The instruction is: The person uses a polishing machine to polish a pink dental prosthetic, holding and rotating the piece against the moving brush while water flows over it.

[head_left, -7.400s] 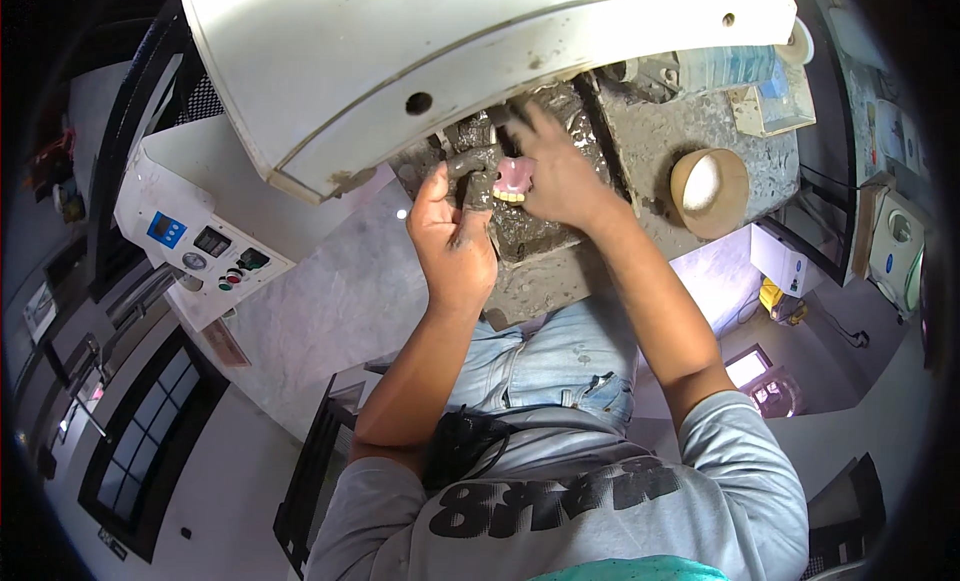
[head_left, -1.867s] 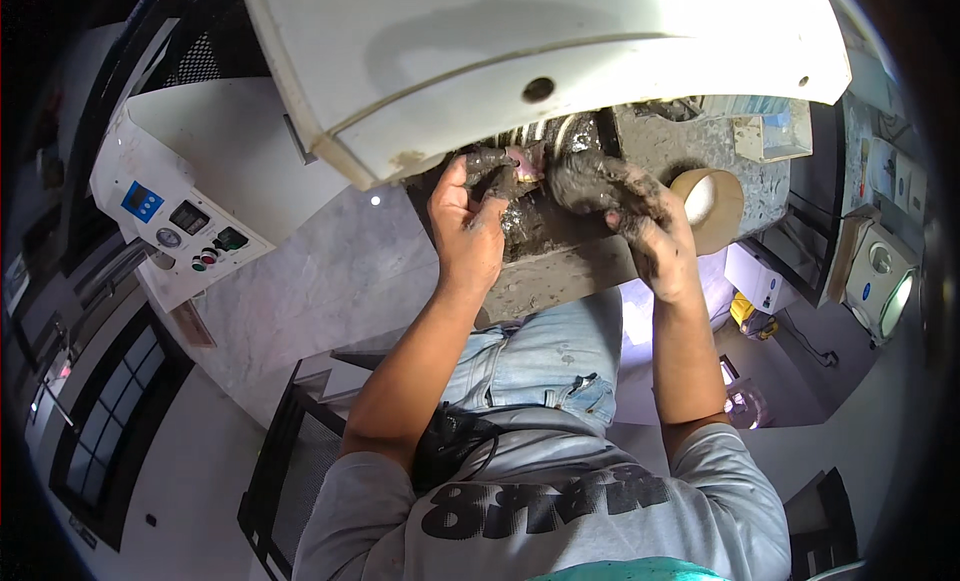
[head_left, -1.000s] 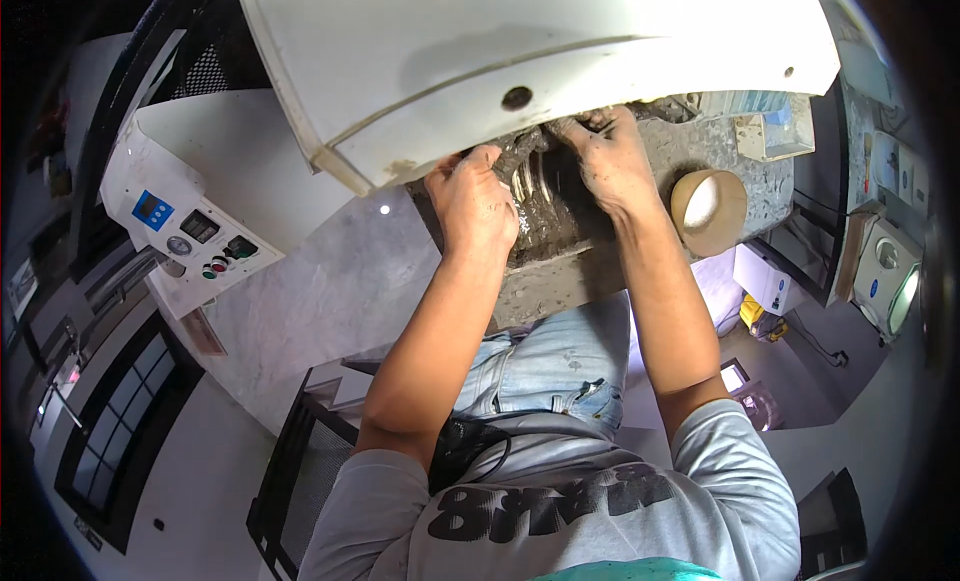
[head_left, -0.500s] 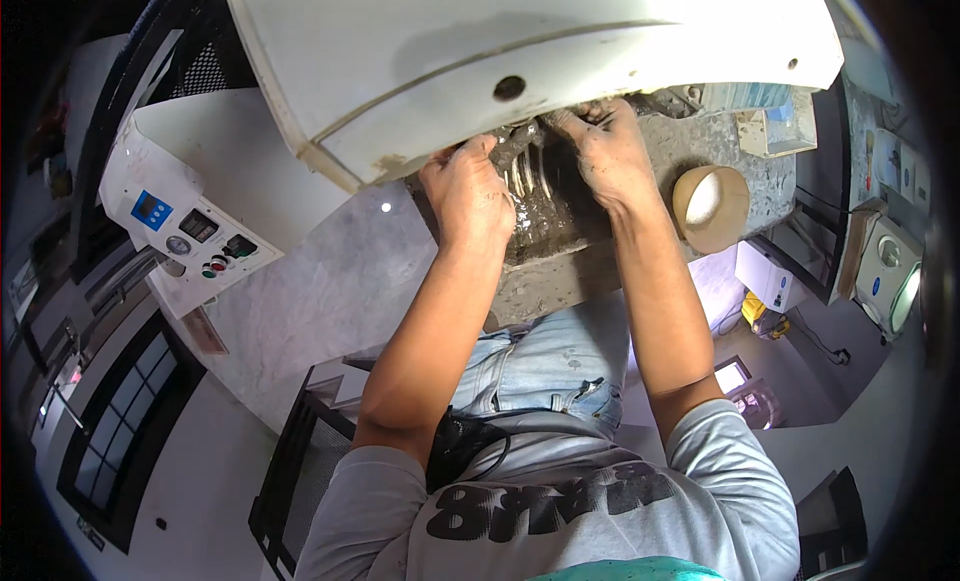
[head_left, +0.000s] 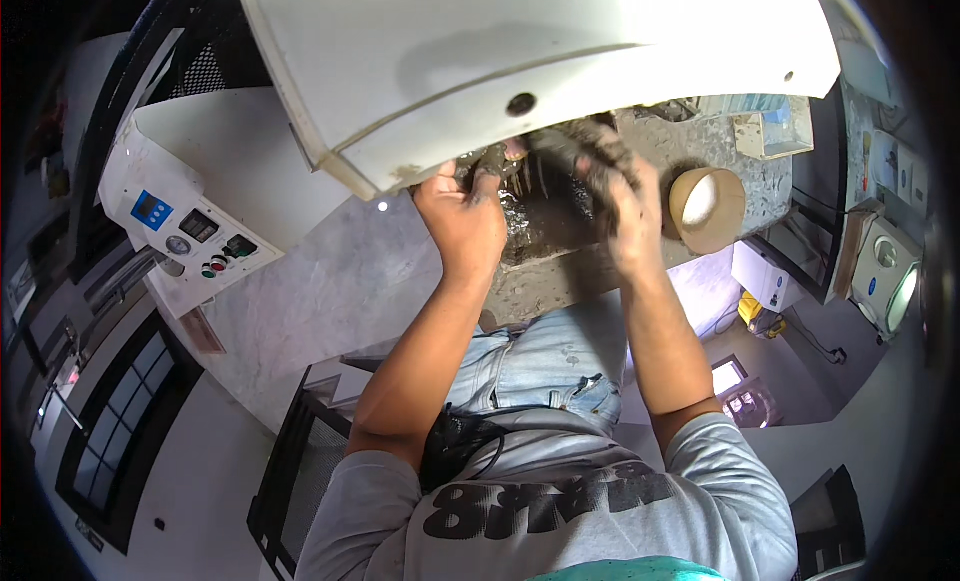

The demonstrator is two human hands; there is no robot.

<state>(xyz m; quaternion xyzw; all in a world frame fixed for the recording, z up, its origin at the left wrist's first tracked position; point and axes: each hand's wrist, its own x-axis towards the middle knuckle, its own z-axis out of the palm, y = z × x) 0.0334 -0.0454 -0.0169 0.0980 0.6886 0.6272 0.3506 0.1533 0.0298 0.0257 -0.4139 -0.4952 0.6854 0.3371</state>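
Observation:
Under the lower edge of a white machine housing (head_left: 570, 41), both my hands are over a dark, wet, muddy recess (head_left: 545, 216). My left hand (head_left: 462, 216) is at its left side, mud on the thumb and fingers, which are curled together. Whatever lies in them is partly hidden by the housing edge. Across the recess, my right hand (head_left: 630, 206) is smeared by motion and coated with mud on the fingers. A dark muddy shape (head_left: 553, 141) shows between the two hands, too unclear to name. Both fingertips are partly covered by the housing or by blur.
A beige round bowl (head_left: 690, 219) with something pale inside stands right of my right hand on the mud-spattered worktop (head_left: 665, 141). Behind it sits a clear rectangular container (head_left: 775, 139). At left is a white control box (head_left: 205, 243) with gauge and buttons.
My right hand has shifted slightly right and toward me, turning so its muddy fingers show. My left hand has lowered a little and its muddy thumb is now raised into view.

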